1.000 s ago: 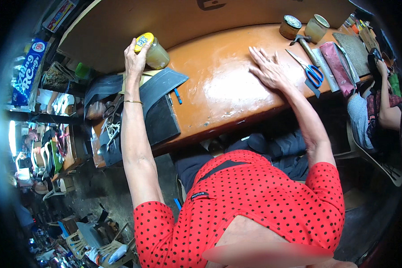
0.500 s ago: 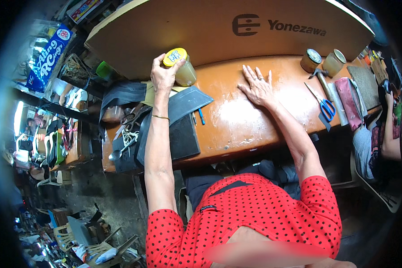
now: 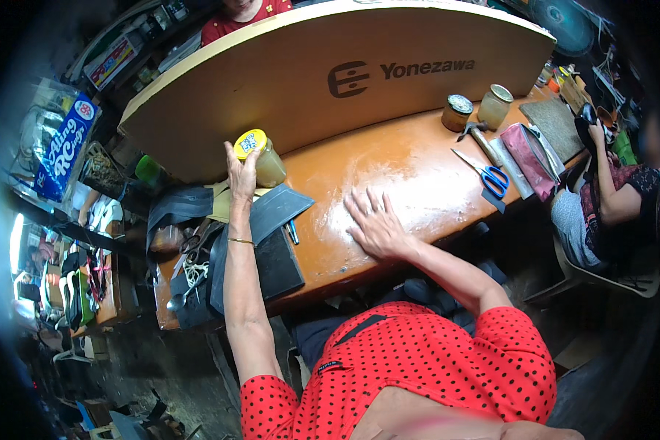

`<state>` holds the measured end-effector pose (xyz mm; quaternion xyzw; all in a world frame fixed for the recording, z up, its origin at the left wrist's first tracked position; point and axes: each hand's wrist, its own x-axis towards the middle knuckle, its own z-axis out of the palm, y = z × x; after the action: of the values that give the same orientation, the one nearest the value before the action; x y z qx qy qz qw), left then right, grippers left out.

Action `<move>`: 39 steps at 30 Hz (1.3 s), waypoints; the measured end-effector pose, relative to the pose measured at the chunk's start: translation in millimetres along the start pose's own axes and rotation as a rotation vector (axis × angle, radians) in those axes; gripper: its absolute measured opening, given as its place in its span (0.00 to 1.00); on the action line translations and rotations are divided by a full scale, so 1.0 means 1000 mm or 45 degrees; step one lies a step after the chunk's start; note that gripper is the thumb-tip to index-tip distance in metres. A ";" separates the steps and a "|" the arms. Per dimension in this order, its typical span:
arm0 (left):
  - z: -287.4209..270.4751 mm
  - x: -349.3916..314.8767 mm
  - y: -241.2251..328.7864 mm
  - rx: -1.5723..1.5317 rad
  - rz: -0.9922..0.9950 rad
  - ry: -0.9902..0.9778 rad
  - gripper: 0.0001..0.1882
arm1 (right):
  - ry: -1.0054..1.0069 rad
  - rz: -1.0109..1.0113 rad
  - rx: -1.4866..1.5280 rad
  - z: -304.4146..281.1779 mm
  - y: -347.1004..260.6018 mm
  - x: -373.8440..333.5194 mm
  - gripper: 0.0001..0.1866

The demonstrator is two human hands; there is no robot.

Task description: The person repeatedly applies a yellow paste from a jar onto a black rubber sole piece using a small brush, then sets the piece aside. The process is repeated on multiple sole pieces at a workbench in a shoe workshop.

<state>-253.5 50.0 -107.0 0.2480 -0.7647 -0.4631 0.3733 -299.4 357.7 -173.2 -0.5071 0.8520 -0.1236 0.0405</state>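
Note:
My left hand [image 3: 243,176] is closed on a glass jar [image 3: 272,167] with a yellow lid, fingers at the lid's edge and thumb against its near side. The jar stands upright at the left of the brown table [image 3: 330,242] and holds something pale yellowish. Palm down on the shiny tabletop lies my right hand [image 3: 378,226], its fingers spread and holding nothing. Near my left forearm are dark grey sheets [image 3: 279,207], blue pens [image 3: 292,231] and a spoon [image 3: 176,301]. Farther right lie blue-handled scissors [image 3: 494,182].
A tall cardboard panel [image 3: 271,103] stands along the table's far side; a person in red [image 3: 246,18] is behind it. Two more jars, one dark [image 3: 457,114] and one pale [image 3: 495,106], a hammer [image 3: 479,136] and a pink pouch [image 3: 528,154] sit at right. Another person [image 3: 601,198] sits beyond.
My right hand has slid across the tabletop toward the near edge. My left hand stays at the jar's lid. The whole view has shifted, bringing the person behind the cardboard into sight.

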 end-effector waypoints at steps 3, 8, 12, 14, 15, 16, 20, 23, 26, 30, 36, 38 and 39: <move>0.005 -0.013 0.016 0.148 0.212 0.166 0.46 | -0.161 -0.182 -0.038 -0.013 0.011 -0.048 0.33; 0.008 -0.097 0.040 0.945 1.009 -0.363 0.30 | -0.013 -0.120 -0.346 -0.021 0.074 -0.026 0.28; 0.011 -0.152 0.032 1.251 1.017 -0.848 0.26 | 0.058 0.229 -0.338 -0.017 0.121 0.042 0.31; 0.008 -0.163 0.025 1.243 0.857 -0.892 0.25 | 0.038 0.510 -0.292 -0.024 0.131 0.075 0.33; 0.008 -0.165 0.022 1.254 0.890 -0.755 0.25 | 0.046 0.608 -0.303 -0.028 0.127 0.088 0.34; 0.008 -0.164 0.019 1.293 0.838 -0.692 0.25 | 0.133 0.600 -0.247 -0.030 0.119 0.094 0.35; 0.012 -0.154 0.011 1.553 0.754 -0.572 0.25 | 0.092 0.334 -0.253 -0.015 0.040 0.056 0.38; 0.010 -0.143 0.005 1.621 0.630 -0.528 0.24 | -0.066 -0.065 -0.022 -0.001 -0.004 -0.012 0.36; 0.009 -0.138 -0.004 1.572 0.581 -0.515 0.26 | -0.059 -0.217 -0.083 0.000 -0.003 -0.026 0.35; 0.013 -0.141 -0.013 1.429 0.552 -0.299 0.28 | 0.044 -0.271 -0.156 0.007 0.021 0.040 0.30; 0.010 -0.145 -0.016 1.359 0.528 -0.139 0.25 | 0.316 0.073 -0.178 0.024 0.000 0.125 0.33; 0.008 -0.146 -0.017 1.327 0.519 -0.120 0.25 | 0.272 -0.005 -0.306 0.022 -0.021 0.099 0.34; 0.008 -0.147 -0.017 1.316 0.511 -0.108 0.24 | 0.244 -0.144 -0.450 0.022 -0.034 0.069 0.34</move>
<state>-171.7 152.9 -174.4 0.2292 -0.9390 0.0429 0.2529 -299.2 278.5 -182.4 -0.5393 0.8305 -0.0219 -0.1375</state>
